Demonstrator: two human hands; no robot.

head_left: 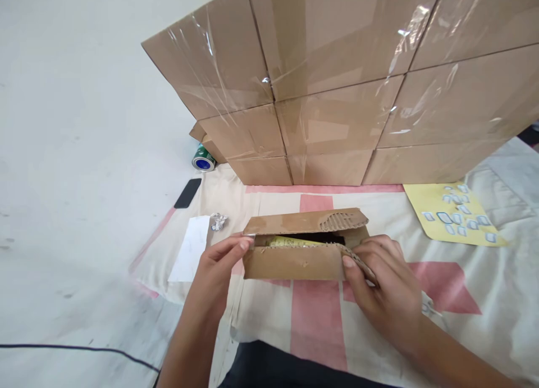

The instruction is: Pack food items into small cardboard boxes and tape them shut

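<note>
A small brown cardboard box [295, 263] is held between my two hands just above the cloth. Its long top flaps stand apart, and something yellow [295, 241] and something dark show through the gap; what they are I cannot make out. With thumb and fingers my left hand [223, 261] pinches the box's left end. My right hand [385, 275] grips the right end, thumb on the near side and fingers over a bent end flap [361, 264]. Corrugation shows where the far flap's surface is torn.
A large taped cardboard panel [337, 113] rises behind the box. Left lie a white paper [191, 247], crumpled foil [218, 222], a black phone-like slab [187, 193] and a can [204, 159]. A yellow sheet with stickers [461, 214] lies right. A black cable [84, 348] crosses the floor.
</note>
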